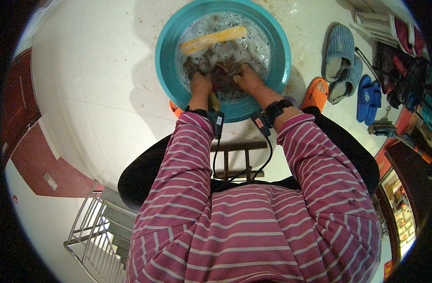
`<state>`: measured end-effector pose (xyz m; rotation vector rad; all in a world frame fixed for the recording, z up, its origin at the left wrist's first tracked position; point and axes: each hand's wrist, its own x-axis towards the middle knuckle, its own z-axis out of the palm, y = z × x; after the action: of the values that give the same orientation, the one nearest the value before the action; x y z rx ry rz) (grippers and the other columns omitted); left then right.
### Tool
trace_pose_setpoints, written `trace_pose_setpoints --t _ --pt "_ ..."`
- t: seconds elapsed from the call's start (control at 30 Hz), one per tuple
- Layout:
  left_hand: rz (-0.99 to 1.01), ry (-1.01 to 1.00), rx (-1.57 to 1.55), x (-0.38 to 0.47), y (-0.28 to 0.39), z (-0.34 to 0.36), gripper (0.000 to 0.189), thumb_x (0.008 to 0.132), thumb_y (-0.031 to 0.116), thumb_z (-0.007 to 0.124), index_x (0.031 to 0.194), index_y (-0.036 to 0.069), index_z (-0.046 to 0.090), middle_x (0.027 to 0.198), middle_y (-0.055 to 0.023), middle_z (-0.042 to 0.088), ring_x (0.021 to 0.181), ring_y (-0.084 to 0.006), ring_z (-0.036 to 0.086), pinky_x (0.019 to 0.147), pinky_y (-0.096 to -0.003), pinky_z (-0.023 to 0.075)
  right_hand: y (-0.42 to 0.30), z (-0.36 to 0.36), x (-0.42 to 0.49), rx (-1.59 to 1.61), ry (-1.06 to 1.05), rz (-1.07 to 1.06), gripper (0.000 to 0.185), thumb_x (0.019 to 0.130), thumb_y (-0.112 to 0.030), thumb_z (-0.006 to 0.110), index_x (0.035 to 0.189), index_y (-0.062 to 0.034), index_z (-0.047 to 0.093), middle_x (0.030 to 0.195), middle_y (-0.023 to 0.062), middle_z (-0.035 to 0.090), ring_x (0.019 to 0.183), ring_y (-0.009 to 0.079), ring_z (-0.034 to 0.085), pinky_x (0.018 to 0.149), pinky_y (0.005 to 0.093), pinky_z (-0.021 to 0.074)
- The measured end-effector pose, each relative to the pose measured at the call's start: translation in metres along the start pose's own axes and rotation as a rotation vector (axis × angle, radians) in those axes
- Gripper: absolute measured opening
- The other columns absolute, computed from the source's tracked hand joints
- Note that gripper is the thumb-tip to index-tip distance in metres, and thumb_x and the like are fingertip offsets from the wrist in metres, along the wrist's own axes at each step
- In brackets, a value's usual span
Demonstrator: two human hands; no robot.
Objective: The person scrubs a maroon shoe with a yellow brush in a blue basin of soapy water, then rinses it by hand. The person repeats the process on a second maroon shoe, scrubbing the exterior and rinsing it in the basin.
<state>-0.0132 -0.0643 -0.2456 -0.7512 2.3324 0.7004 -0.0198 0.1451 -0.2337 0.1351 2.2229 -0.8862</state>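
A round teal plastic basin [163, 67] stands on the floor before me, holding murky, sudsy water. Both my hands reach into it over its near side. My left hand [201, 85] is partly under the water, its fingers hidden beside dark wet fabric [221, 76]. At the right of that fabric is my right hand [248, 79], with its fingertips in the water, so its grip cannot be made out. Beyond my hands, a long yellow object [214, 39], perhaps a washboard's edge or a bar, lies slanted in the suds.
At the right lie grey-blue slippers [338, 46] and blue sandals [368, 99], near a rack [375, 23]. Orange footwear [315, 93] flanks the basin. A small wooden stool [239, 145] is below my arms. A metal stair railing [85, 226] stands at lower left.
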Motion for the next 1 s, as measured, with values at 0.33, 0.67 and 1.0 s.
trace_pose_setpoints --t 0.33,0.67,1.0 --pt "-0.061 -0.375 -0.936 -0.034 0.02 -0.025 0.048 0.09 0.019 0.057 0.133 0.001 0.046 0.12 -0.0165 0.06 0.102 -0.0273 0.062 0.088 -0.0378 0.0501 -0.008 -0.025 -0.006 0.895 -0.019 0.232 0.065 0.089 -0.049 0.058 0.137 -0.0078 0.041 0.125 0.0144 0.055 0.114 0.0287 0.052 0.087 0.0437 0.0481" --pt "0.053 -0.632 -1.108 -0.078 0.062 -0.071 0.039 0.096 0.027 0.052 0.126 0.002 0.052 0.12 -0.0121 0.06 0.101 -0.0233 0.061 0.09 -0.036 0.0483 -0.052 -0.075 -0.019 1.23 -0.214 0.092 0.044 0.094 -0.042 0.052 0.121 -0.0075 0.055 0.111 0.0064 0.062 0.098 0.0245 0.061 0.083 0.0391 0.0488" --pt "-0.08 -0.327 -1.274 -0.074 0.075 -0.039 0.035 0.1 0.033 0.043 0.113 0.003 0.056 0.103 -0.0106 0.062 0.093 -0.0239 0.061 0.084 -0.0374 0.0486 -0.07 -0.059 -0.026 0.131 0.443 -0.412 0.03 0.088 -0.036 0.056 0.097 -0.0082 0.061 0.095 0.0186 0.063 0.089 0.0382 0.061 0.078 0.0464 0.0488"
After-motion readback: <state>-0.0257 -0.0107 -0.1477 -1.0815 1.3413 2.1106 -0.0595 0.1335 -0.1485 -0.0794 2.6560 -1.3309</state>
